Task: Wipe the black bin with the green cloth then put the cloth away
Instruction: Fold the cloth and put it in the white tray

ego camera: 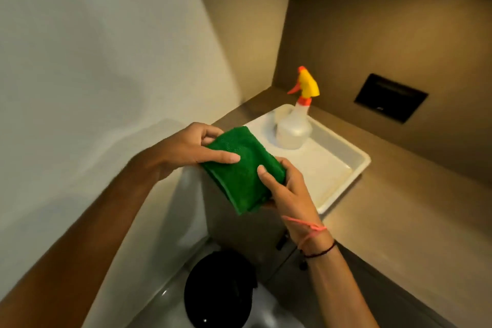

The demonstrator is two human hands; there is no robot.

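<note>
A folded green cloth [241, 168] is held in mid-air between both hands, just left of the white tray. My left hand [191, 148] grips its upper left edge, thumb on top. My right hand [286, 189] grips its lower right edge, with cords around the wrist. The black bin [218, 287] stands on the floor far below the cloth, round lid facing up, in the corner by the wall.
A white tray [343, 165] sits on the beige ledge [399, 208] and holds a clear spray bottle [295, 125] with a yellow and orange trigger. A dark panel [390, 97] is set in the brown back wall. A pale wall runs along the left.
</note>
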